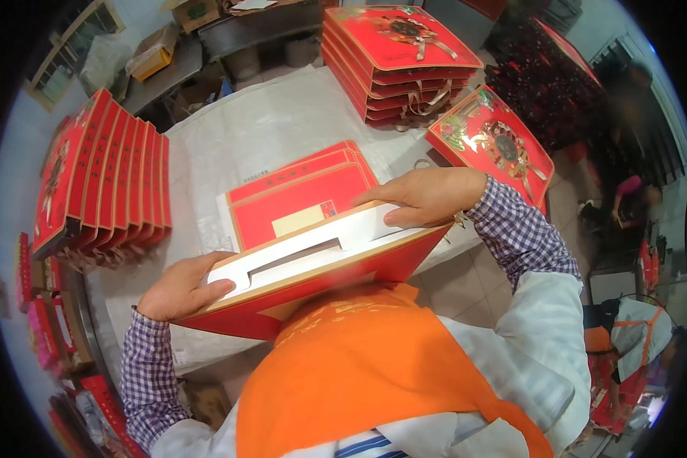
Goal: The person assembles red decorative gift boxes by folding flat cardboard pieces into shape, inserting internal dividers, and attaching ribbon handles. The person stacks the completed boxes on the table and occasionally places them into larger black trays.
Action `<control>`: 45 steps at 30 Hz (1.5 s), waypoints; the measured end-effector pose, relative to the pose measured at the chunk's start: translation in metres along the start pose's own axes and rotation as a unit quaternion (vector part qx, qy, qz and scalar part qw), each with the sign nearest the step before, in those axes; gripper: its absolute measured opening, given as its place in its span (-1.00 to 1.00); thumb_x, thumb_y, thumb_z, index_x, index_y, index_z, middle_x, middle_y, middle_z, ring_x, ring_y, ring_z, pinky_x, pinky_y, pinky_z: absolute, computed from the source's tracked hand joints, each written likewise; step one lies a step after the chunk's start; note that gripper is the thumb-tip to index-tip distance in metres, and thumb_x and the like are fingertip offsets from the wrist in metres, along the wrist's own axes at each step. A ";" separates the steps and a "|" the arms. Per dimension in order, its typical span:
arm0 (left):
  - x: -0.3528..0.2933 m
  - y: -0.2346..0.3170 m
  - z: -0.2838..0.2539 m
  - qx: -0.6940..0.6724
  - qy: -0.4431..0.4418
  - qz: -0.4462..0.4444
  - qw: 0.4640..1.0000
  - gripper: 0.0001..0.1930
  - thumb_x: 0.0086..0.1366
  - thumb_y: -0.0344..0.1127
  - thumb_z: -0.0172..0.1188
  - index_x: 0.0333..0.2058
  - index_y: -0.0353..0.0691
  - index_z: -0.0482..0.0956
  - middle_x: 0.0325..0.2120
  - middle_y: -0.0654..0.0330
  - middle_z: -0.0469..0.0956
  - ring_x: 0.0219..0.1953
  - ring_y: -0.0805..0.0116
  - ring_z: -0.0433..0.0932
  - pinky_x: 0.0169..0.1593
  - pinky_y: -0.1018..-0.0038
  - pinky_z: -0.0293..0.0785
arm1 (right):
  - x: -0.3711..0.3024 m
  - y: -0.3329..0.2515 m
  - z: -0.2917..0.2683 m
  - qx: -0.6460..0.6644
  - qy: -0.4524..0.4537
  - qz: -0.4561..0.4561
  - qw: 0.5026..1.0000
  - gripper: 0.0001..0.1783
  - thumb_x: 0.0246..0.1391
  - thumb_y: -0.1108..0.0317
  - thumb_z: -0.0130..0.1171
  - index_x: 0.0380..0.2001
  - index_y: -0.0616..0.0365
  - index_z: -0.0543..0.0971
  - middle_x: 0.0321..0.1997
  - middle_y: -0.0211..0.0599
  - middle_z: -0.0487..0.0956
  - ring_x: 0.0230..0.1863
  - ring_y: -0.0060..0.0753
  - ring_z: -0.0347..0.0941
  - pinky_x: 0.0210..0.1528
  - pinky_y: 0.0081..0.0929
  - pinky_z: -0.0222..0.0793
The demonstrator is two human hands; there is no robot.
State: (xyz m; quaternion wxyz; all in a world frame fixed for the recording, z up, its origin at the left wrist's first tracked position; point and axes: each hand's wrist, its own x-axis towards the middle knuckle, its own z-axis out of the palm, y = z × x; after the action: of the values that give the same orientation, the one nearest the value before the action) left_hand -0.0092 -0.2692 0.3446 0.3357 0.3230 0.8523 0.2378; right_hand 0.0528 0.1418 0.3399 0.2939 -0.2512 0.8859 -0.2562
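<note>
A red gift box [393, 263] with gold edging is tilted on its edge in front of my body. Its white side, which has a long cut-out, faces up. At its left end my left hand [187, 288] grips the edge, thumb over the white side. My right hand [433, 197] is closed round the other end, thumb also on the white. Just beyond the box, flat red printed cards or sleeves [320, 187] lie overlapped on the white-covered table [206, 145]. The box hides part of them.
A leaning row of red boxes [103, 179] stands at the table's left. Toward the back right is a stack of similar ribboned boxes [404, 65], and a single box [496, 145] lies nearer. A yellow carton [154, 57] rests on a far bench. Another person [630, 195] is at right.
</note>
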 end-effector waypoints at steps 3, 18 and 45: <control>0.001 -0.002 0.001 0.006 0.007 0.006 1.000 -0.43 0.27 0.02 0.17 0.11 -0.29 0.47 -0.07 -0.13 0.59 -0.03 -0.05 0.57 0.05 0.26 0.45 | 0.003 -0.005 -0.001 -0.038 -0.004 0.021 0.999 -0.39 0.26 0.19 0.02 0.37 -0.15 0.23 0.13 0.06 0.51 0.07 0.18 0.46 0.12 -0.09 0.36; -0.002 0.003 0.004 0.090 0.057 0.016 0.994 -0.47 0.32 -0.02 0.13 0.13 -0.26 0.46 -0.03 -0.13 0.57 -0.01 -0.10 0.54 0.06 0.23 0.46 | 0.000 -0.005 -0.006 -0.043 -0.070 0.029 0.996 -0.38 0.35 0.05 -0.10 0.42 -0.16 0.14 0.01 0.14 0.56 -0.03 0.22 0.49 0.05 -0.09 0.40; -0.032 -0.048 0.009 0.067 0.206 0.173 0.961 -0.65 0.18 -0.33 0.21 -0.04 -0.19 0.62 0.09 0.04 0.51 0.18 0.07 0.41 0.24 0.18 0.22 | -0.004 -0.027 0.018 -0.171 0.143 -0.039 0.974 -0.09 -0.09 0.13 0.35 0.34 0.10 0.25 0.23 -0.02 0.36 0.09 0.05 0.33 0.16 -0.12 0.22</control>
State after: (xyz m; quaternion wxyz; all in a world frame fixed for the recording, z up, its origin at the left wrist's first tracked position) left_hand -0.0033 -0.3229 0.3228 0.0840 0.4314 0.8482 0.2956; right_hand 0.0755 0.1190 0.3447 0.1062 -0.2930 0.9390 -0.1455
